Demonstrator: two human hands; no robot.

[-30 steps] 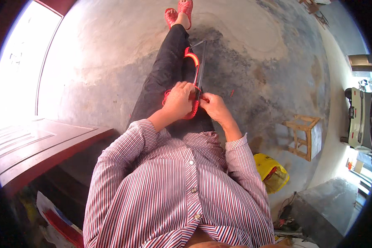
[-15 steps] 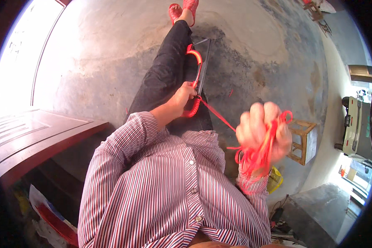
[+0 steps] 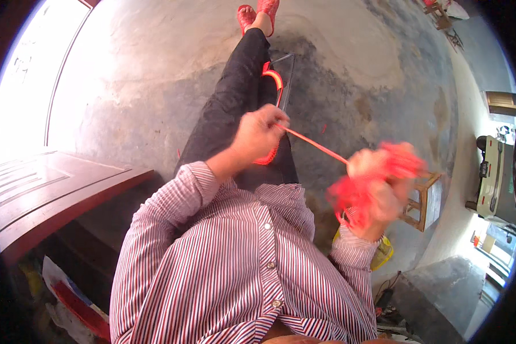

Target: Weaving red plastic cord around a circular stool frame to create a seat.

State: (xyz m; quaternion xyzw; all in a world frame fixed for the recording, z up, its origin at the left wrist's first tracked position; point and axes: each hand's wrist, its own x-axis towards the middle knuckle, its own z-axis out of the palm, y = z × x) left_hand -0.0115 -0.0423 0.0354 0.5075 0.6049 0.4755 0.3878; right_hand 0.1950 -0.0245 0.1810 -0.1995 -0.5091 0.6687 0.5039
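I sit with my legs stretched out over a concrete floor. A dark metal frame (image 3: pixel 286 71) with a red woven edge (image 3: pixel 275 80) rests on my lap. My left hand (image 3: pixel 259 133) pinches a red cord (image 3: pixel 315 146) close to the frame. The cord runs taut to my right hand (image 3: pixel 381 183), which is raised at my right side, blurred, and shut on a bundle of the same red cord (image 3: pixel 355 198) wrapped about the fingers.
A small wooden stool (image 3: pixel 423 200) stands on the floor at my right, with a yellow container (image 3: pixel 382 252) near it. A dark wooden door (image 3: pixel 46 192) lies at my left. A machine (image 3: pixel 493 175) stands by the right wall. Red sandals (image 3: pixel 258 10) are on my feet.
My right hand left the frame and swung out to the right and up, pulling the red cord taut. My left hand stayed at the frame, lifting slightly.
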